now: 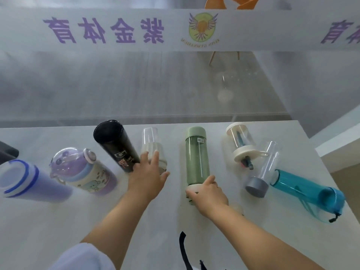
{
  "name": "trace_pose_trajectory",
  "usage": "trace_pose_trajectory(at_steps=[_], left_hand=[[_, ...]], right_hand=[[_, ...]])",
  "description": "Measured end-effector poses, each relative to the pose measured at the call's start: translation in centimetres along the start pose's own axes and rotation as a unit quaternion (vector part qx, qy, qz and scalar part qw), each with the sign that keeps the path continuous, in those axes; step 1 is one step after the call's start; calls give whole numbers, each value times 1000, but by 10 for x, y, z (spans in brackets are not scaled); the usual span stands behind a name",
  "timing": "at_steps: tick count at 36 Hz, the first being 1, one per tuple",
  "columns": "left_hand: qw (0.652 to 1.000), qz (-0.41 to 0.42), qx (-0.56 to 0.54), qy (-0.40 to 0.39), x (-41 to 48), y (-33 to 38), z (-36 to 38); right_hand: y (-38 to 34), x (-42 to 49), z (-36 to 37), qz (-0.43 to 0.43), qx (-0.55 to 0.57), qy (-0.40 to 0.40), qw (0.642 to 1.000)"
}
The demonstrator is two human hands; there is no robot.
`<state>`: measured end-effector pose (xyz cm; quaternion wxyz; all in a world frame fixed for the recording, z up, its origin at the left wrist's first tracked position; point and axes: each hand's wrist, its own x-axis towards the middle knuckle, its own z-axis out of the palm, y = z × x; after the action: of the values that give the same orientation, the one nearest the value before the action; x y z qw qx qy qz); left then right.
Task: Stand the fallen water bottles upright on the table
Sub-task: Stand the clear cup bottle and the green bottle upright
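Note:
My right hand (207,193) grips the white lower end of a long green bottle (196,158), whose green cap points away from me. I cannot tell whether it lies flat or is lifted. My left hand (148,176) rests with straight fingers against a clear bottle with a white sleeve (151,141), which stands. A black tumbler (115,145), a purple cartoon bottle (81,170) and a blue-rimmed bottle (21,180) stand on the left. On the right lie a small clear jar with a white lid (241,141), a clear bottle with a grey cap (262,172) and a teal bottle (305,191).
The white table (58,230) ends at a frosted glass wall behind the bottles and drops off at its right edge (331,172). A black strap (184,248) hangs near me at the bottom. A dark object (7,152) sits at the far left.

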<state>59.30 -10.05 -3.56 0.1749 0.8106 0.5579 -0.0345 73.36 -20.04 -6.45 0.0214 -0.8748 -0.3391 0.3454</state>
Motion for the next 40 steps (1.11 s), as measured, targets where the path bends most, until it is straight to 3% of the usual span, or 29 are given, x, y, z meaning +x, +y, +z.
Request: trace_pose_trajectory(at_steps=[8,23,34,40], left_hand=[[998,-51,-3,23,19,15,21],[993,-57,-92,48,12,32,39],[989,24,-81,123,-17,18,-17],[995,42,-29,81,-19,20,-52]], right_hand=[[32,8,-20,-29,-46,21,998],[57,0,-44,-46,-40,34,998],[48,-18,-83,-89,75,158,981],[24,-22,-125,-148,73,236,958]])
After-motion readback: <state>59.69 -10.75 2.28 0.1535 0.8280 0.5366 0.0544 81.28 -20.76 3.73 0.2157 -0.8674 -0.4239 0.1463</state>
